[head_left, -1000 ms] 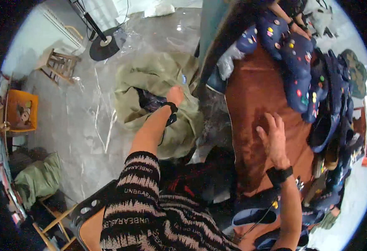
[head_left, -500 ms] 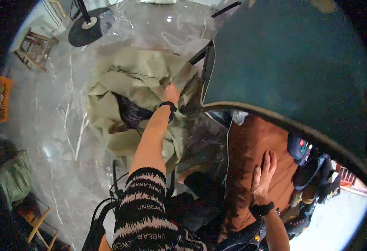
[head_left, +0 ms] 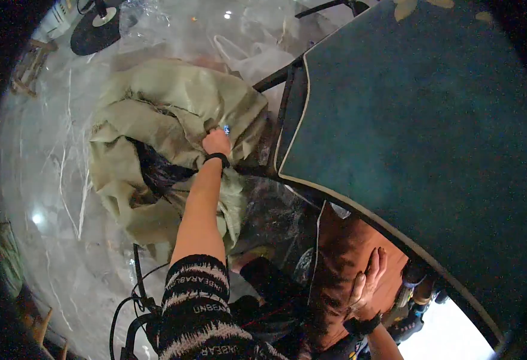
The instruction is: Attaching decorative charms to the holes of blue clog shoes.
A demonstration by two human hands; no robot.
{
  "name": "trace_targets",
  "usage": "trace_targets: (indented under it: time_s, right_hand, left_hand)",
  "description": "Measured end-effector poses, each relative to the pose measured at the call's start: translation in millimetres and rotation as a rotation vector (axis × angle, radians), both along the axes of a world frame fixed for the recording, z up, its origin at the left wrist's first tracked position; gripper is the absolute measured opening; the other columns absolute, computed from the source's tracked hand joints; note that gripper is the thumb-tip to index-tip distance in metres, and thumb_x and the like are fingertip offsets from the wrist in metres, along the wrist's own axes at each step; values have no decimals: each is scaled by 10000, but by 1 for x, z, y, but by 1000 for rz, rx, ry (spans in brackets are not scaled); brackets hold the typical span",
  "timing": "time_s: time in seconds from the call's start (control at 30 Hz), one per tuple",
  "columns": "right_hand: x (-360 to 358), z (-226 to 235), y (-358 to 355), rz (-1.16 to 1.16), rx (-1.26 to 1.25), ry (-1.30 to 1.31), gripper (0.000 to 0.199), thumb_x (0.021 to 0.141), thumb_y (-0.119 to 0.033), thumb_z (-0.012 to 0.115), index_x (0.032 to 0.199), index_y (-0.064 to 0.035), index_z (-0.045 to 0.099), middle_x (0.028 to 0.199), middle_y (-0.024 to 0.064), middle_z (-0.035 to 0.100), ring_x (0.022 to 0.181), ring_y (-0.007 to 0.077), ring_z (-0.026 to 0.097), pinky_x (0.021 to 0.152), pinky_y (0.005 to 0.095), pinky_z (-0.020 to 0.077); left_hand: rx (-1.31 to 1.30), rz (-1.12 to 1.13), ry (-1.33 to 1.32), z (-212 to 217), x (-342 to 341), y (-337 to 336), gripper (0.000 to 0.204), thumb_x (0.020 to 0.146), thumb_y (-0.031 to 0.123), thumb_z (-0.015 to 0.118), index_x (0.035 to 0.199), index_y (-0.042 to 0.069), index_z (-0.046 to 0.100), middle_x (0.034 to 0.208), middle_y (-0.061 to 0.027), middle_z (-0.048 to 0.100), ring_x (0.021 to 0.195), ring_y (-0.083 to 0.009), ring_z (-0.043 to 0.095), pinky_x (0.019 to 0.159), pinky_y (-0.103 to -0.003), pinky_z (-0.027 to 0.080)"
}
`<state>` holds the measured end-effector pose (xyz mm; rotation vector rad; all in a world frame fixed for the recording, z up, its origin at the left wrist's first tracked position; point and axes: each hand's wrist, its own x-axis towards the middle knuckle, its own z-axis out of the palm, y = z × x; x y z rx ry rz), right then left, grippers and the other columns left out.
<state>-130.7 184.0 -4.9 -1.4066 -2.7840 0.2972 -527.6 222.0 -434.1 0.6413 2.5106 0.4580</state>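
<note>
My left hand (head_left: 217, 142) is closed, reaching over a large crumpled olive-green sack (head_left: 167, 90). A small blue and white thing (head_left: 227, 129) shows at its fingers. What the fist grips is hidden. The sack gapes beside my forearm, and dark plastic-like material (head_left: 155, 171) shows inside. My right hand (head_left: 368, 285) lies on rust-brown cloth (head_left: 332, 264), fingers stretched out and thumb apart, holding nothing.
A teal-topped table (head_left: 419, 120) with a pale edge overhangs the brown cloth at the right. A black bar (head_left: 272, 78) juts from its side. Black tubing (head_left: 137, 276) stands by my left sleeve. At the far left are a round black base (head_left: 95, 33) and a wooden stool (head_left: 32, 69).
The view has shifted, so the sack sits further left and the table covers more of the brown cloth. A blue and white thing now shows at my left fingers. My right hand stays outstretched.
</note>
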Motion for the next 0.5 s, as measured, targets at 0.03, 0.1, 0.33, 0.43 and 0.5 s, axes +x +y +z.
trace_targets:
  time_s: [0.03,0.1,0.33,0.43,0.5]
  right_hand:
    - [-1,1,-1,-2,-5,-3,669,1036,-455,323,1529,-3,302,1567,259,253,1471,426,216,1186,510,217]
    - [-2,1,-2,-14,-6,4,666,1035,-451,325,1528,-4,305,1568,259,251,1467,426,223,1185,510,216]
    - [5,-3,0,-22,29,-41,650,1025,-426,345,1520,-5,321,1566,260,252,1459,430,228,1189,505,206]
    - [-2,-1,-4,-23,52,-17,627,1028,-399,363,1518,-8,331,1566,248,258,1462,425,223,1192,496,200]
    - [-3,-4,-4,61,106,0,612,1029,-380,375,1511,-5,342,1565,241,267,1457,428,230,1192,494,201]
  left_hand:
    - [-6,-1,1,-1,-2,-2,213,870,203,638,1035,76,681,1014,-141,713,900,-324,718,774,-453,574]
    - [76,84,39,1,-4,-6,202,873,177,622,1041,74,662,1020,-152,705,921,-347,704,781,-480,561]
    - [771,95,133,63,2,-61,125,901,53,612,1019,75,580,1025,-160,639,892,-428,617,755,-518,486]
    - [867,-53,46,120,-12,-95,131,908,54,617,1032,72,577,1007,-168,631,886,-433,612,747,-514,480]
    - [923,-123,107,154,-23,-115,124,919,52,617,1033,65,572,1004,-169,627,873,-435,607,717,-500,478]
